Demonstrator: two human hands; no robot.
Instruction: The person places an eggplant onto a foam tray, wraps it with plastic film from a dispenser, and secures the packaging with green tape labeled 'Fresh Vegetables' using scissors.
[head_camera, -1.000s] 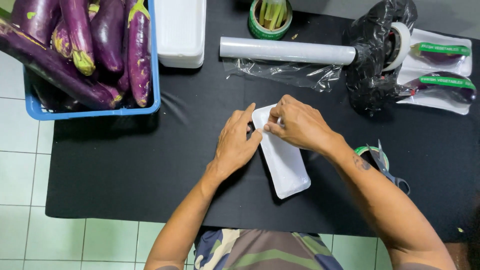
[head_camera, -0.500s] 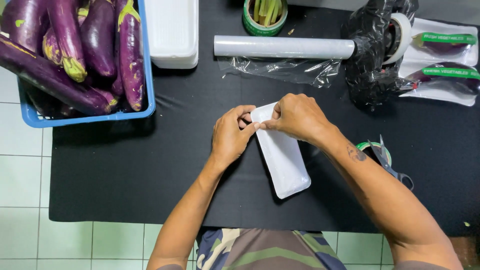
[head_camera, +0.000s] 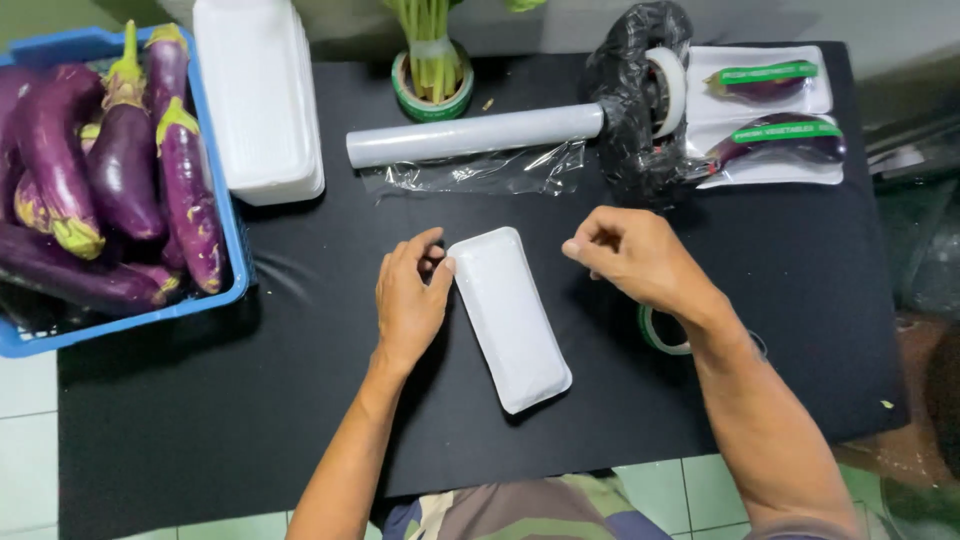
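2 wrapped eggplant trays top right; green labels.

One view only, from your head, looking almost straight down at the black mat-covered table. Close range: your forearms enter from the bottom edge. The table fills most of the frame; pale floor tiles show beyond its near-left corner, and a wall strip lies past its far edge.

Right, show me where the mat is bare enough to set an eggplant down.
Bare mat lies front left, between the blue crate, the left hand and the near edge. Another patch lies front right, past the right hand. The middle holds the white tray. The back is crowded: tray stack, film roll, wrapped eggplants.
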